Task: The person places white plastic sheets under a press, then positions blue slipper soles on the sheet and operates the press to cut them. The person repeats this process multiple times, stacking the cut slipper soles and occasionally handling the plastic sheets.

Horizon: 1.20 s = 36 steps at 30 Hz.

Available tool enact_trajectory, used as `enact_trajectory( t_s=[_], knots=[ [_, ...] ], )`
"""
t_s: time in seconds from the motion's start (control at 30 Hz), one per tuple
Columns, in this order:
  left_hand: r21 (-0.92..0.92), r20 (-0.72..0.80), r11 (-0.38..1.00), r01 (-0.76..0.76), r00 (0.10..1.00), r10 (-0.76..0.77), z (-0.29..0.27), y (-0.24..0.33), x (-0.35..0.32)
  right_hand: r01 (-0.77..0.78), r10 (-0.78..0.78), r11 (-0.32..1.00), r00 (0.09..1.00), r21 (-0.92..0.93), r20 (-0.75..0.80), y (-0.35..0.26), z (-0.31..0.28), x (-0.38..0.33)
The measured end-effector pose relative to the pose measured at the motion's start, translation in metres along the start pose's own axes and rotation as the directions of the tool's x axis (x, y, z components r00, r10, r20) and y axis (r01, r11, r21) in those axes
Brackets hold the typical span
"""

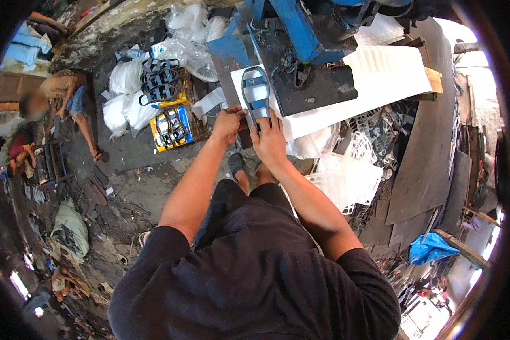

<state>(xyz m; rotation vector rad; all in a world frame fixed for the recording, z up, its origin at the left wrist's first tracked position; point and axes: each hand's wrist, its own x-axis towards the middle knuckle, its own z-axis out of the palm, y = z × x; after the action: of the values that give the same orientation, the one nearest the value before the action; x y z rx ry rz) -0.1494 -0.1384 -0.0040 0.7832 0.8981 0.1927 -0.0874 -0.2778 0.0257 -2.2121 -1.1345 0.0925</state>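
Note:
A sole-shaped cutting die, with a dark rim and blue cross pieces, rests on a long white sheet. My right hand grips the near end of this die, its fingers reaching over the rim. At the sheet's left edge, my left hand is closed, thumb and fingers pinching that edge. Just beyond the hands stands a blue press with a dark flat plate, which covers part of the sheet.
Plastic bags, black strap pieces and a yellow-blue box lie on the floor to the left. White cut-out scraps are heaped at the right beside a large dark board. Another person sits at far left.

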Motion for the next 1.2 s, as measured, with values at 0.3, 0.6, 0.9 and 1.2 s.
enact_trajectory(
  t_s=[0.3,0.6,0.9,1.2],
  knots=[
    [0.007,-0.039,1.0,-0.017,0.999,0.017,0.004,-0.003,-0.001,0.029,-0.029,0.999,1.0,0.025,-0.004,0.007,0.002,-0.003],
    [0.155,-0.009,0.987,-0.043,0.999,0.044,0.0,-0.007,0.01,-0.161,0.177,0.982,0.967,0.099,-0.181,0.02,-0.031,-0.027],
    [0.152,0.031,0.988,-0.009,1.0,0.004,-0.005,0.005,0.015,-0.453,0.969,0.241,0.159,0.858,-0.188,0.253,-0.08,0.056],
    [0.199,0.001,0.978,-0.056,0.998,0.057,0.048,0.032,0.027,-0.472,0.955,0.295,0.11,0.831,-0.276,0.279,-0.093,0.116]
  ],
)
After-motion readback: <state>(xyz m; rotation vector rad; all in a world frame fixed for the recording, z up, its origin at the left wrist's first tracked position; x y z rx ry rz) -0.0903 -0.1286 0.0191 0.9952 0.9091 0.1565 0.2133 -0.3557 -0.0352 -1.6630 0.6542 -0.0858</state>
